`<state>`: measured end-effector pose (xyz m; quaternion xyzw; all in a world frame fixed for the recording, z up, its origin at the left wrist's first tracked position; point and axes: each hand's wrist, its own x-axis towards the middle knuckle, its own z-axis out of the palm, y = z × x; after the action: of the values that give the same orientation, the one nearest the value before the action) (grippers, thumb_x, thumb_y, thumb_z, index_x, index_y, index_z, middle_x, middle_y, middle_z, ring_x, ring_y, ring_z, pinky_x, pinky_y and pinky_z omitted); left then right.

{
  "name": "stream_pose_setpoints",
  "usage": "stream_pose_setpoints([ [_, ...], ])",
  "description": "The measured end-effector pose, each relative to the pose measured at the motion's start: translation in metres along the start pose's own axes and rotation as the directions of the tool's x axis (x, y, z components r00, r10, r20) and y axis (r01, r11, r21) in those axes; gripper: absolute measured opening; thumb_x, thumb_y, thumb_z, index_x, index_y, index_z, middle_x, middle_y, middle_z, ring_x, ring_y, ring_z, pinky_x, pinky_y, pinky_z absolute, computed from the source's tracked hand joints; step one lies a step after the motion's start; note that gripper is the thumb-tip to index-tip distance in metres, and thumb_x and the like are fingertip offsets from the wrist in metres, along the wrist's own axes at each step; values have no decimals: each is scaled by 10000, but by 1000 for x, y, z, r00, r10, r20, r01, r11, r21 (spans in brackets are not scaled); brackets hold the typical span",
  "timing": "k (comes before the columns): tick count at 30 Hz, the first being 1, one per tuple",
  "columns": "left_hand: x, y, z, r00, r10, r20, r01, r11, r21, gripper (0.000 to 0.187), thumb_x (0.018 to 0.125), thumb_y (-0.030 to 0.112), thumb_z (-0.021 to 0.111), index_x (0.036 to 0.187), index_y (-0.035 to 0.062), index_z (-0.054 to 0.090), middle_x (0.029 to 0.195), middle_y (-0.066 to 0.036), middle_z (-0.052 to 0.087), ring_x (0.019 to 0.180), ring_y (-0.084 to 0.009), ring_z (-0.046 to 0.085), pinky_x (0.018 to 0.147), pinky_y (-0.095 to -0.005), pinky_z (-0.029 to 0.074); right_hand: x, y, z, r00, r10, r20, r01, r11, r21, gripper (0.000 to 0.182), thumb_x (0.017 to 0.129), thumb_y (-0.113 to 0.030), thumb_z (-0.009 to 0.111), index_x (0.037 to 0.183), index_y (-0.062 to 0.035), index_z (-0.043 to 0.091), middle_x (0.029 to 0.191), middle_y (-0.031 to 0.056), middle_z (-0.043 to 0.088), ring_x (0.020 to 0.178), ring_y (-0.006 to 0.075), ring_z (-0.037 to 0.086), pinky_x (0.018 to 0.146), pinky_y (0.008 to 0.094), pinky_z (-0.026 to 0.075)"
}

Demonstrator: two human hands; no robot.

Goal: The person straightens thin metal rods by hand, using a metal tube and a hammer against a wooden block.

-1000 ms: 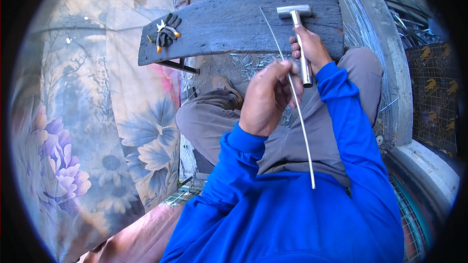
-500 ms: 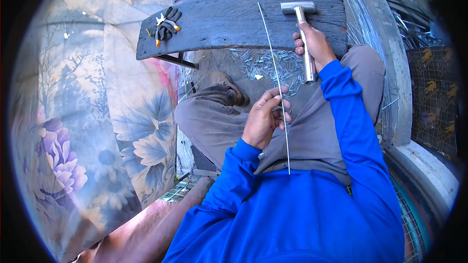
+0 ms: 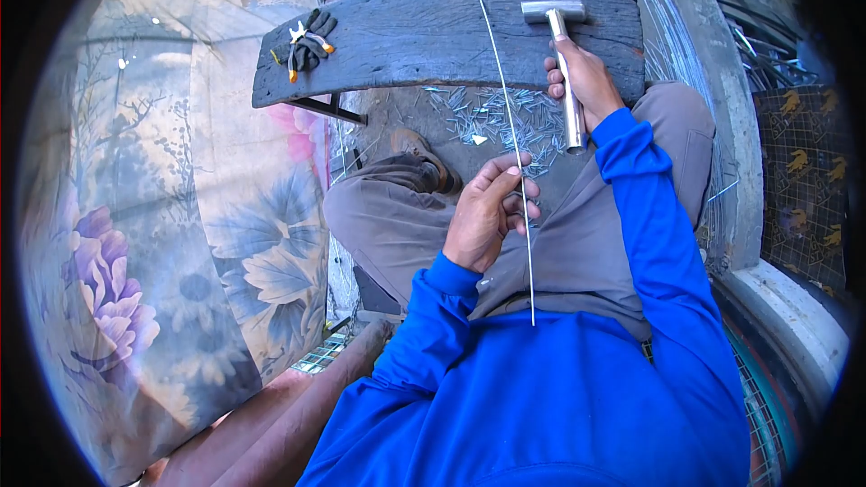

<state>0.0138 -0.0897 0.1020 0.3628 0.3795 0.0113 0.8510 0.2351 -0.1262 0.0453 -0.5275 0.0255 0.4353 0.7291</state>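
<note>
Pinched between the thumb and fingers of my left hand [image 3: 492, 207] is a thin metal rod [image 3: 502, 72]. One end of the rod reaches over the dark wooden bench [image 3: 406, 36]; the other end comes down to my blue shirt. My right hand [image 3: 585, 81] is wrapped round the handle of a silver metal hammer [image 3: 552, 11]. The hammer's head rests on or just above the bench's right part, and its handle end points toward me. Between the rod and the hammer there is a gap.
Pliers [image 3: 298, 47] with orange-tipped handles lie on a dark glove [image 3: 316, 27] at the bench's left end. Short cut metal pieces [image 3: 505, 122] litter the floor below. Long thin rods [image 3: 672, 36] lie at right. A floral sheet [image 3: 180, 243] hangs at left. Another person's bare leg [image 3: 298, 415] is beside me.
My left hand has shifted slightly left, and the rod's far end has moved up a little. My right hand keeps its hold on the hammer, almost still.
</note>
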Motion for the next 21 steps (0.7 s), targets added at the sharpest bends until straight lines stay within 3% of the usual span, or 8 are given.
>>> stream_pose_setpoints([
  [12,-5,9,-10,999,15,-32,-15,1000,-9,167,974,202,602,1099,119,527,800,8,569,609,-91,582,498,-227,454,-3,5,19,1000,2,-3,-2,1000,-7,286,1024,-297,469,1069,-15,479,858,63,515,638,83,477,513,239,462],
  [15,-4,8,-15,999,43,-27,-44,998,-46,252,940,211,665,1096,89,509,772,4,588,581,-58,566,448,-191,463,-4,6,22,1000,3,-3,-3,1000,-7,287,1025,-298,467,1076,-16,477,860,62,516,639,82,478,514,239,464],
  [21,0,8,-18,998,56,-9,-56,998,-26,233,928,200,680,1062,93,523,758,26,566,580,-46,550,448,-195,459,2,8,20,1000,6,-11,-6,1000,-3,292,1022,-306,478,1089,-21,481,850,58,522,630,79,482,506,235,465],
])
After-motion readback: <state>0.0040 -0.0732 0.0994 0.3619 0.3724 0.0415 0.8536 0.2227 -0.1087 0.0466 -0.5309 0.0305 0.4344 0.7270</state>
